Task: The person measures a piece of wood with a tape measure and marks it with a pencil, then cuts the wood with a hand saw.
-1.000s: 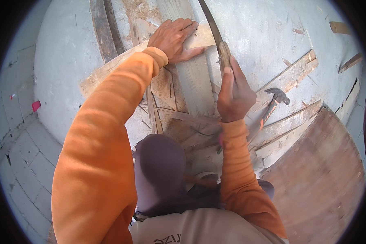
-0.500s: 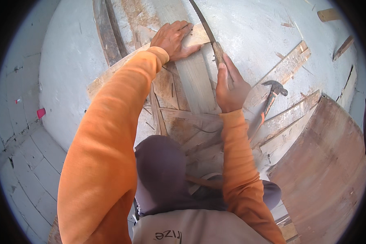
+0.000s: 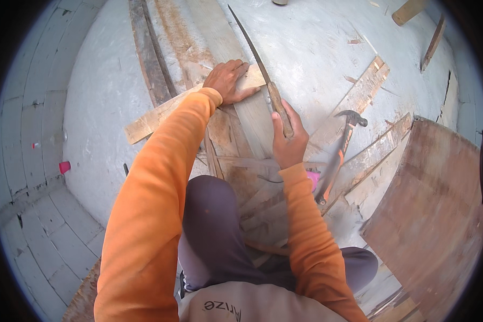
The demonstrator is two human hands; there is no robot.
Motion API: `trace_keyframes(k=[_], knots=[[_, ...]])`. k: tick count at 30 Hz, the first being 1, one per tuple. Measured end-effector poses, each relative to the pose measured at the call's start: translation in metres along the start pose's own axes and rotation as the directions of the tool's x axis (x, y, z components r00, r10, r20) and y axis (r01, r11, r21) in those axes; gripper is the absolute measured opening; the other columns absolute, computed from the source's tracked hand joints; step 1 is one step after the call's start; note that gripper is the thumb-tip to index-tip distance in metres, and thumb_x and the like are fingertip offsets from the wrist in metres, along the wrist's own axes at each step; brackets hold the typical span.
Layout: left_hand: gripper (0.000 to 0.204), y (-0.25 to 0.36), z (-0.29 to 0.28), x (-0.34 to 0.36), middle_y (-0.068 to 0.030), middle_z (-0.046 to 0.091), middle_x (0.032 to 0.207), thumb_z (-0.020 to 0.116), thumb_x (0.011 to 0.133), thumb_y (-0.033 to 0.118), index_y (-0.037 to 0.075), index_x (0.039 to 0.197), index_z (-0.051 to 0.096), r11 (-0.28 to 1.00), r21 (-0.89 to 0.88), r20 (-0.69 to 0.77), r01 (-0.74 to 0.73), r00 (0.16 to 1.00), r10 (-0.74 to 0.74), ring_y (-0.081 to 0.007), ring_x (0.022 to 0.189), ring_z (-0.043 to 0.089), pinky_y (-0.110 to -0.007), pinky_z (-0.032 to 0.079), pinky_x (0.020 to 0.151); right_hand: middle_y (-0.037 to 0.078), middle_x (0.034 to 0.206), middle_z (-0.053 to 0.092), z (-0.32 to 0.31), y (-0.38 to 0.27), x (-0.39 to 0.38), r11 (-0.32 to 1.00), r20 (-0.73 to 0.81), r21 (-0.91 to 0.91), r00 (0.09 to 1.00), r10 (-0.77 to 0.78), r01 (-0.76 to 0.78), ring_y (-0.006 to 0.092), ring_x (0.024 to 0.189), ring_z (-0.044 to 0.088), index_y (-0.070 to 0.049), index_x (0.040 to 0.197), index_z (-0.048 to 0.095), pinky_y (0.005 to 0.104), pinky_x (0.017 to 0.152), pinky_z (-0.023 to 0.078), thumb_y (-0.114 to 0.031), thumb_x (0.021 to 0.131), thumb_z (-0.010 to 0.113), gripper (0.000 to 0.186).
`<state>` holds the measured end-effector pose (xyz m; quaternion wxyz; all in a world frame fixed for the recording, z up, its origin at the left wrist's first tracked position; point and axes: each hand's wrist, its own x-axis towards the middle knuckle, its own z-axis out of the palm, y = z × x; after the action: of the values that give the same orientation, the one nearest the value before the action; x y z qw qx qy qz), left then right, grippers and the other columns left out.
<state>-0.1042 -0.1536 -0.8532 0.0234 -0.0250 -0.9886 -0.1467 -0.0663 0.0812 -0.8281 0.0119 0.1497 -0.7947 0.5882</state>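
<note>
My left hand (image 3: pixel 231 81) grips a pale wooden board (image 3: pixel 145 123), its fingers over the far side and its thumb along the near side. This board lies slantwise across a longer grey plank (image 3: pixel 254 119). In my right hand (image 3: pixel 291 140) is the worn wooden handle of a handsaw (image 3: pixel 277 102), fingers and thumb closed round it. The saw's narrow dark blade runs away and to the left, right at the board's right end. Whether its teeth touch the wood, I cannot tell.
To the right of my right forearm lies a claw hammer (image 3: pixel 338 158), with a pink object (image 3: pixel 313 179) partly hidden beside the sleeve. Scrap planks (image 3: pixel 367 91) are scattered on the pale floor. A large brown panel (image 3: pixel 426 209) lies right; a pink cup (image 3: pixel 64 167) stands left.
The view has shifted, so hands, board and saw appear lower and the blade's tip now shows. The pink object has come into sight by my right sleeve. Both hands keep their holds.
</note>
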Motion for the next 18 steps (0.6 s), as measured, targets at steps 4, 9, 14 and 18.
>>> trace_keyframes(k=[4, 9, 14, 18], knots=[[0.077, -0.006, 0.008, -0.001, -0.0197, 0.061, 0.127, 0.072, 0.08, 0.057, -0.003, 0.126, 0.063, 0.999, 0.0, -0.047, -0.043, 0.998, 0.043, -0.0347, 0.117, 0.059, -0.042, 0.046, 0.104, 0.024, 0.112, 0.071, 0.014, -0.004, 0.004, 1.0, -0.075, -0.017, 0.997, 0.022, -0.023, 0.03, 0.102, 0.072, 0.006, 0.122, 0.066, 0.0347, 0.089, 0.055, -0.009, 0.094, 0.066, 0.032], [0.074, -0.003, 0.004, 0.004, -0.0158, 0.061, 0.116, 0.072, 0.08, 0.056, 0.0, 0.126, 0.062, 0.998, -0.036, -0.024, -0.042, 0.999, 0.041, -0.0334, 0.109, 0.06, -0.041, 0.047, 0.099, 0.023, 0.107, 0.073, 0.015, -0.001, 0.006, 0.993, -0.086, -0.113, 0.996, -0.038, 0.028, 0.0286, 0.092, 0.075, 0.005, 0.12, 0.067, 0.0328, 0.079, 0.057, -0.006, 0.093, 0.066, 0.029], [0.071, -0.003, -0.006, 0.003, -0.0137, 0.059, 0.11, 0.073, 0.079, 0.054, 0.002, 0.126, 0.061, 0.999, -0.032, 0.046, 0.001, 0.999, 0.001, -0.0324, 0.104, 0.06, -0.041, 0.048, 0.095, 0.023, 0.105, 0.073, -0.011, -0.025, -0.011, 0.978, -0.008, -0.183, 0.995, 0.102, -0.102, 0.0274, 0.085, 0.075, 0.006, 0.12, 0.067, 0.0328, 0.075, 0.058, -0.005, 0.093, 0.066, 0.029], [0.07, -0.009, -0.005, 0.004, -0.0137, 0.06, 0.11, 0.074, 0.078, 0.053, 0.001, 0.124, 0.062, 0.998, -0.042, 0.02, -0.035, 0.999, 0.036, -0.0331, 0.102, 0.06, -0.042, 0.048, 0.094, 0.022, 0.106, 0.073, -0.069, -0.037, -0.106, 0.947, 0.026, -0.306, 0.994, 0.108, -0.095, 0.0197, 0.086, 0.073, 0.01, 0.122, 0.065, 0.0289, 0.078, 0.056, -0.005, 0.096, 0.061, 0.03]])
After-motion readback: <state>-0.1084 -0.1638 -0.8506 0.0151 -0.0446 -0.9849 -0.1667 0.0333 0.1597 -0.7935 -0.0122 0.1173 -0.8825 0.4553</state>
